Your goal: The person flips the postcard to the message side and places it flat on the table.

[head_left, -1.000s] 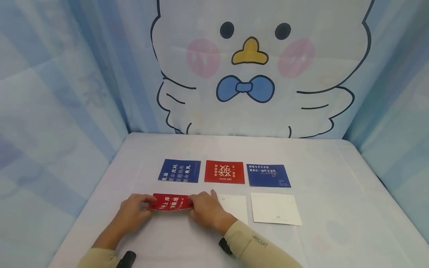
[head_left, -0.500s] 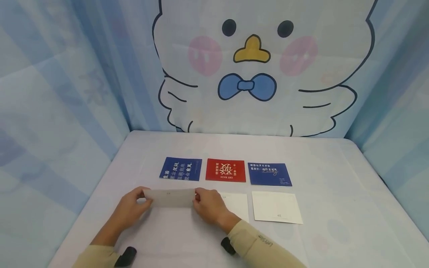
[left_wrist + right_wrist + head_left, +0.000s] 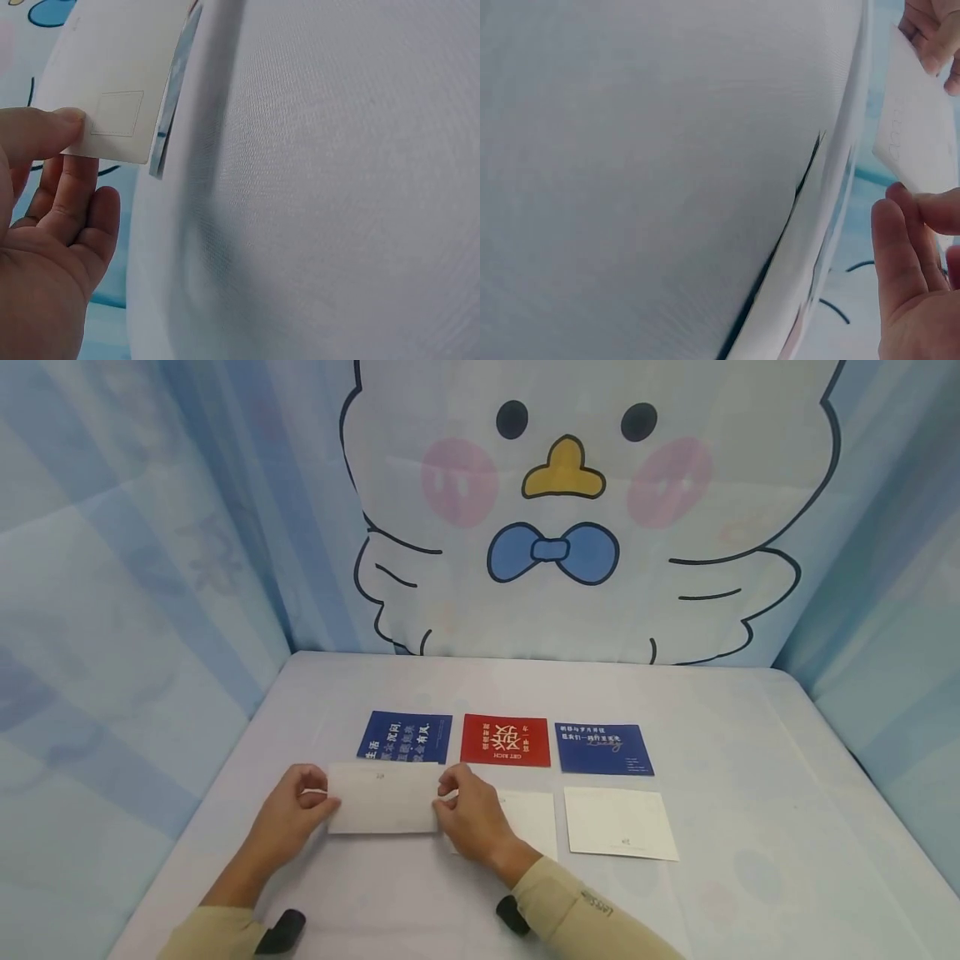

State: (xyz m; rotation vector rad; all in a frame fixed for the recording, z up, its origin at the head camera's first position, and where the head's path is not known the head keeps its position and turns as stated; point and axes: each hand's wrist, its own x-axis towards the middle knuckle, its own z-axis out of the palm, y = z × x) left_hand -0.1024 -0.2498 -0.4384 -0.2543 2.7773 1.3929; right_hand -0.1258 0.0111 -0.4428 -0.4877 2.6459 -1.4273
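Observation:
A postcard [image 3: 384, 802] is raised off the table in the head view, its cream-white back facing me and a tiny mark near its top edge. My left hand [image 3: 288, 814] pinches its left edge between thumb and fingers. At the opposite edge, my right hand [image 3: 476, 818] holds it the same way. In the left wrist view, the thumb presses on the card [image 3: 120, 60] beside a small printed square. The right wrist view has the tilted card [image 3: 922, 120] running between both hands. Its other face is hidden.
Behind lies a row: a blue card [image 3: 405, 737] partly covered by the held one, a red card [image 3: 506, 741] and another blue card [image 3: 604, 749]. A white card [image 3: 528, 827] lies partly under my right hand, with a second white card [image 3: 621, 823] to its right.
The held card showed its red lettered face a second ago. Both hands have turned it over, and its white back now tilts more fully into view. The other cards have stayed put.

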